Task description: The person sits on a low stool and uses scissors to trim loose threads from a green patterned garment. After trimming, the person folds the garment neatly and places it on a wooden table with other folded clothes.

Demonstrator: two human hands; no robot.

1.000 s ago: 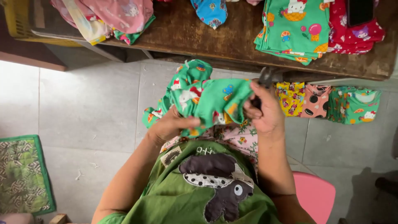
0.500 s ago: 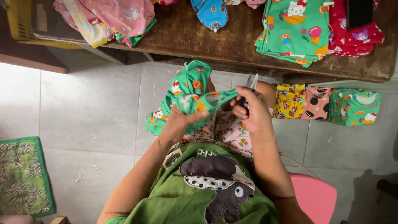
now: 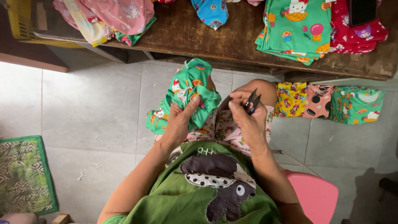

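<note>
Two hands busy: left hand [image 3: 179,124] grip closed on bunched green printed garment [image 3: 188,97]; right hand [image 3: 247,118] pinches small thread snips [image 3: 252,101], blades angled up-right, garment lying left of them, apart.

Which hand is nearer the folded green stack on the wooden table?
Right. The right hand, pinching small snips, sits below and just left of the folded green stack. The left hand grips a green printed garment, farther left.

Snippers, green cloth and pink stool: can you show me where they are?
snippers [image 3: 253,101], head view, on the dark blades.
green cloth [image 3: 191,89], head view, on the bunched printed middle.
pink stool [image 3: 317,199], head view, on the seat top.
</note>
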